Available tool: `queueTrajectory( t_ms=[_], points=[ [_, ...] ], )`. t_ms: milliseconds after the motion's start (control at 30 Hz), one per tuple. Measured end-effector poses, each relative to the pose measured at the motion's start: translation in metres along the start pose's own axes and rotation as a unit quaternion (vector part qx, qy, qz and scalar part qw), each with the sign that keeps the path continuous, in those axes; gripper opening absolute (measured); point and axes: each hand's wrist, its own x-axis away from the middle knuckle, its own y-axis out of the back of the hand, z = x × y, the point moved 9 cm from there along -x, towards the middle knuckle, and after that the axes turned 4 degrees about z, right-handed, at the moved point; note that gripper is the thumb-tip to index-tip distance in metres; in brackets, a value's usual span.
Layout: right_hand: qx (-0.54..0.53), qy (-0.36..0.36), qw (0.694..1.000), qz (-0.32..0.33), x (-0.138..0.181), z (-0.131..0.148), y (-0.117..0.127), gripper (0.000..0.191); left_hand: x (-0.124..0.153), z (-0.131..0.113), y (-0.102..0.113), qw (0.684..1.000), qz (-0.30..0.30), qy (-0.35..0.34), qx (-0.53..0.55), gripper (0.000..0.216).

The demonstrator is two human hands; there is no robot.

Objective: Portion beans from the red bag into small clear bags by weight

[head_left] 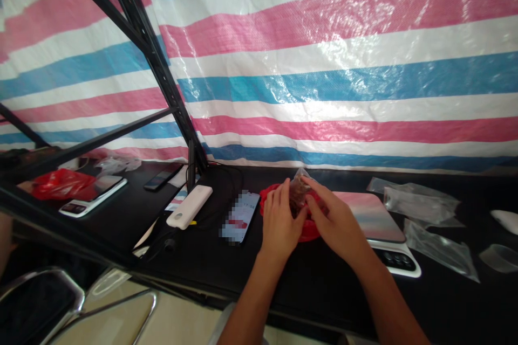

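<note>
A small clear plastic bag (300, 187) with brownish contents stands between my hands, over a red plastic bag (309, 232) on the black tabletop. My left hand (280, 221) grips the clear bag from the left with bent fingers. From the right, my right hand (335, 221) closes on it, its index finger near the bag's top. Both hands cover part of the red bag. Just right of it lies a white kitchen scale (399, 259) with a shiny pinkish plate (370, 215), partly hidden by my right forearm.
Several clear plastic bags (421, 202) lie right of the scale, near a clear cup-like piece (499, 257). A lit phone (242, 217) and white power bank (189, 207) lie left. Beyond the black metal frame (162, 81) are another scale (93, 198) and red bag (62, 183).
</note>
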Motion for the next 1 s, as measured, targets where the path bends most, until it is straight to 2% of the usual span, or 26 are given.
queueTrajectory(
  t_ms=[167,300,467,800,1000],
  points=[
    [0.0,0.018,1.0,0.021,0.001,0.007,-0.001,0.045,-0.002,0.004,0.0,1.0,-0.016,0.021,-0.003,0.058],
    [0.016,0.012,0.999,0.024,0.002,0.006,0.002,0.048,-0.001,-0.004,0.001,1.0,-0.016,0.002,-0.011,0.063],
    [0.032,0.013,0.999,0.034,0.003,0.008,0.004,0.047,-0.001,-0.001,0.0,0.999,-0.015,0.015,-0.025,0.063],
    [0.023,0.03,0.999,-0.004,0.003,0.01,0.012,0.043,0.0,0.002,0.004,0.999,-0.026,0.018,-0.013,0.061],
    [0.009,0.034,0.999,0.009,0.002,0.013,0.006,0.042,0.001,0.004,0.006,0.999,-0.027,0.018,-0.007,0.06]
  ],
)
